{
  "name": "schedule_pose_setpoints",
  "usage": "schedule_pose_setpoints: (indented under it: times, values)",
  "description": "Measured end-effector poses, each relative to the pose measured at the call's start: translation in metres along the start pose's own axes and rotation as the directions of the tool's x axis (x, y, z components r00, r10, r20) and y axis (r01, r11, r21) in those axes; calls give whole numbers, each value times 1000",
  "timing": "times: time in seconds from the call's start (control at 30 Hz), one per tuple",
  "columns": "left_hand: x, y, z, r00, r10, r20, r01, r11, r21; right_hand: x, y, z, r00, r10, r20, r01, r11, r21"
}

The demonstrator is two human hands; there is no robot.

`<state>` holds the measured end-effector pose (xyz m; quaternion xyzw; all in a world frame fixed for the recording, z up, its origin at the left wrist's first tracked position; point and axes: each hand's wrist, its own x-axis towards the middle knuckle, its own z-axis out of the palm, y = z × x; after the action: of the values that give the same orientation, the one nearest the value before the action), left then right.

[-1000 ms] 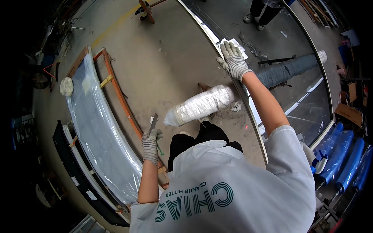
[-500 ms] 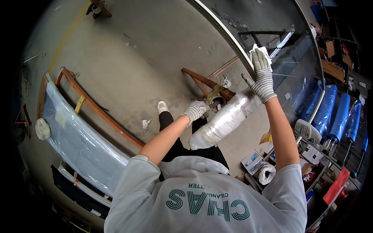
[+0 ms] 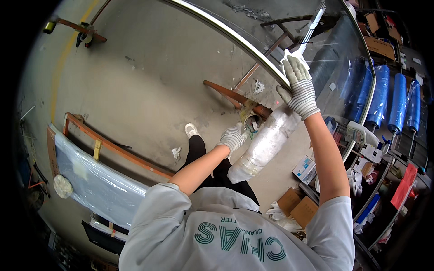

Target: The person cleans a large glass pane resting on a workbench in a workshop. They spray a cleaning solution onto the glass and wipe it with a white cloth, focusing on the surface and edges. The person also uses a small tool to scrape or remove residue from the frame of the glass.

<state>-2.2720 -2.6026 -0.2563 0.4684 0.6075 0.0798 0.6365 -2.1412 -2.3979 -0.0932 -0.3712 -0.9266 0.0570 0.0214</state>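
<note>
Large curved glass pane [image 3: 343,58], upper right: stiff, fragile, likely heavy. Your right hand [image 3: 299,88] presses a white cloth [image 3: 289,56] flat against its rim; left hand [image 3: 233,137] fingers closed beside the plastic-wrapped roll [image 3: 266,142].

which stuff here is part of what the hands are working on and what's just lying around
In use:
- left hand in a knit glove at the clear plastic wrap roll
- right hand pressing a white cloth on the large curved glass pane

Lying about:
- blue film rolls
- cardboard boxes
- wrapped glass pane on the floor

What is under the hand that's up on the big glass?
A white cloth peeks out above the right hand, pressed on the curved glass pane. The glove covers most of the cloth.
</note>
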Motion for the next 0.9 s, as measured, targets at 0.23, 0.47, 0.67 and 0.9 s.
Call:
schedule_pose_setpoints:
  times: [0.23, 0.47, 0.67, 0.9]
  values:
    - [-47, -55, -47, 987, 50, -150, -61, 996, -67, -3, -2, -2, 995, 98, -20, -99, 994, -55]
    - [-97, -104, -96, 973, -48, -226, 12, 987, -159, 3, -14, 1, 989, 145, 29, -146, 989, 22]
    - [-91, -124, -123, 980, -55, -189, -30, 906, -422, 65, -22, -2, 994, -102, 39, 98, 990, 101]
    - [-81, -90, -209, 986, 5, -164, -62, 937, -344, 197, -66, 25, 949, -283, -142, 307, 932, 194]
